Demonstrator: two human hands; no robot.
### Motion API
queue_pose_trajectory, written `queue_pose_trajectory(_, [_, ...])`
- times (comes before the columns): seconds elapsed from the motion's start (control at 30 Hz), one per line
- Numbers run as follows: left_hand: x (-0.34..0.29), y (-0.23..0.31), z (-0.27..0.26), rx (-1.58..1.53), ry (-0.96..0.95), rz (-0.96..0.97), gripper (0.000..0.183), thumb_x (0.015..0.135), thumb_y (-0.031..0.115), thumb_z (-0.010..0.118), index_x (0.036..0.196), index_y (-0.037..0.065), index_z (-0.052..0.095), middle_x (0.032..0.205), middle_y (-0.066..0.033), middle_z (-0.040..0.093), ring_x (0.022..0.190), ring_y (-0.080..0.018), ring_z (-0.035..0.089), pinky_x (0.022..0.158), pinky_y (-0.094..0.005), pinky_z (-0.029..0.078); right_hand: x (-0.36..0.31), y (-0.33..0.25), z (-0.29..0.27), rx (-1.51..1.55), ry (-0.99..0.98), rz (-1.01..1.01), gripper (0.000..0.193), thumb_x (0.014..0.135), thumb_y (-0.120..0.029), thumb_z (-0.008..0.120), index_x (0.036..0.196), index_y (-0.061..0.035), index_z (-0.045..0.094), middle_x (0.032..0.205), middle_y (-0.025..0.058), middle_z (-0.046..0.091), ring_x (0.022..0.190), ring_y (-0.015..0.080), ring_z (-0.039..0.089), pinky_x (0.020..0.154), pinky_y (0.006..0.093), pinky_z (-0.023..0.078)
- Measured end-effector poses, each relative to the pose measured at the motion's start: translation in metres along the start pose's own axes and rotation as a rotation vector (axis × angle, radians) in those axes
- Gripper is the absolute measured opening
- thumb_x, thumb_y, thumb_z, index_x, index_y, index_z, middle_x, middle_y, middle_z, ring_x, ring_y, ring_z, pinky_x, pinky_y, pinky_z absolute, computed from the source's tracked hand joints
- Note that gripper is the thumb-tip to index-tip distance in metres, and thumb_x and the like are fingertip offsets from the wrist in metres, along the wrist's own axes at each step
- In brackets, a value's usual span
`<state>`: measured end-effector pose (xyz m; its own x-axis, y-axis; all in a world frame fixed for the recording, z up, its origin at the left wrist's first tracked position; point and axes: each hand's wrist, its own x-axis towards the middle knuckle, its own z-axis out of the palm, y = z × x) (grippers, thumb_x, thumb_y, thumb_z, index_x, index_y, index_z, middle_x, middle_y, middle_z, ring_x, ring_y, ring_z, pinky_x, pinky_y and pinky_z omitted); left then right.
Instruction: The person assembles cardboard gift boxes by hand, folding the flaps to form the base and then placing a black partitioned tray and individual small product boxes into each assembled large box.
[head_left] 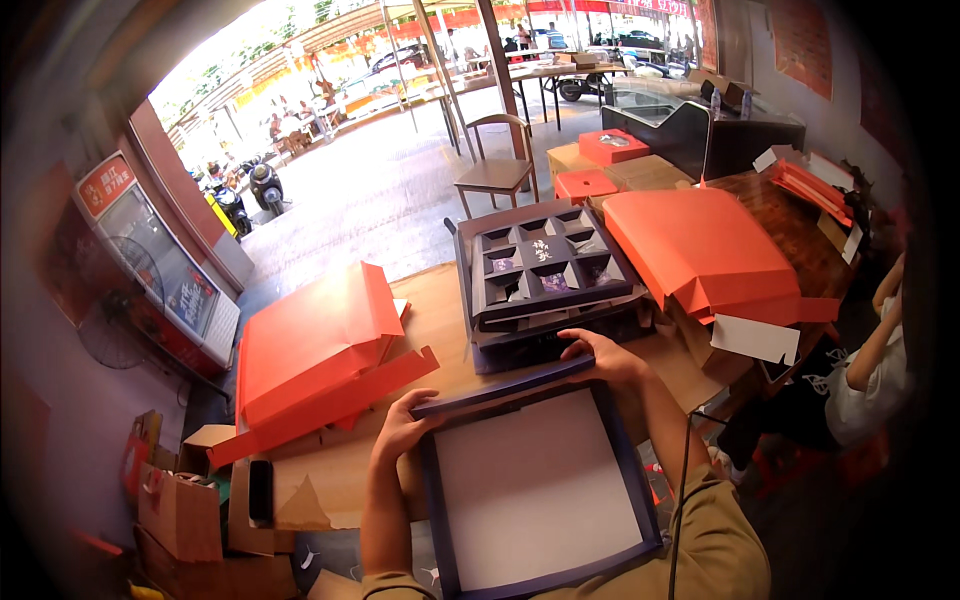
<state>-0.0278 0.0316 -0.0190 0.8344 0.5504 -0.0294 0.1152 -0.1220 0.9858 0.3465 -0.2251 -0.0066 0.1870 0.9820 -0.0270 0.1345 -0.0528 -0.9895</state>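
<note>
Shallow blue box (505, 391) in two hands, close to the body

From where I stand, the box is tipped up in front of the person's khaki top (715, 535), just on the near side of the table (440, 285), its pale inside facing the wearer. The left hand (403, 422) is closed on the far left corner of the rim. The right hand (605, 358) holds the far right corner, its fingers bent over the edge; I can't tell how tightly it presses, since part of the grip is hidden. A dark cord (684, 470) hangs beside the right forearm.

Just beyond the box, on the table, a dark tray (555, 301) with square compartments sits on top of a dark blue stack (515, 354). Purple packets (553, 283) show in a few of the compartments.

To the left of the tray, well apart from it, lies a pile of red covers (320, 350). Another red pile (700, 240) lies just to its right, with a white card (755, 338) at its near end.

Over on the right sits a co-worker in a white top (870, 395). Cardboard boxes (180, 515) crowd the lower left, a glass-door fridge (160, 265) stands against the left wall, and a wooden chair (495, 175) stands past the table.
</note>
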Motion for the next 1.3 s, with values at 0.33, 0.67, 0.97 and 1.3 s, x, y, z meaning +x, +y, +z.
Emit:
queue_pose_trajectory(0.33, [-0.003,0.003,0.005,0.137,-0.028,0.386,0.03,0.085,-0.008,0.076,0.113,0.002,0.078,0.114,-0.0078,0.073,0.106,-0.0182,0.069,0.091,-0.03,0.055,0.001,0.008,0.002,0.015,-0.064,-0.158,0.041,0.082,0.001,0.083,0.12,-0.0044,0.069,0.112,0.0055,0.07,0.107,0.0144,0.066,0.095,0.0292,0.053])
queue_pose_trajectory(0.67, [-0.007,0.012,0.01,0.228,0.021,0.429,0.024,0.077,-0.017,0.071,0.093,0.001,0.074,0.107,-0.0105,0.074,0.1,-0.0211,0.071,0.085,-0.0302,0.055,-0.035,-0.014,-0.003,-0.498,0.018,-0.313,0.023,0.076,0.007,0.073,0.094,-0.004,0.063,0.114,0.0085,0.071,0.104,0.0216,0.069,0.086,0.0313,0.055])
queue_pose_trajectory(0.97, [-0.009,0.018,0.014,0.322,0.001,0.496,0.026,0.075,-0.019,0.07,0.091,0.002,0.075,0.104,-0.0113,0.074,0.098,-0.0237,0.072,0.085,-0.032,0.057,-0.067,-0.058,-0.004,-0.584,-0.076,-0.397,0.031,0.073,-0.014,0.076,0.101,-0.005,0.065,0.124,0.0132,0.069,0.116,0.0337,0.067,0.1,0.041,0.053])
queue_pose_trajectory(1.3, [-0.019,0.027,0.008,0.391,-0.057,0.479,0.036,0.072,-0.015,0.073,0.102,0.005,0.079,0.112,-0.0129,0.075,0.107,-0.0269,0.072,0.09,-0.0343,0.057,-0.03,-0.038,0.059,-1.138,0.122,-0.61,0.029,0.068,-0.012,0.081,0.093,-0.0088,0.067,0.108,0.0041,0.069,0.096,0.0287,0.07,0.086,0.0418,0.055])
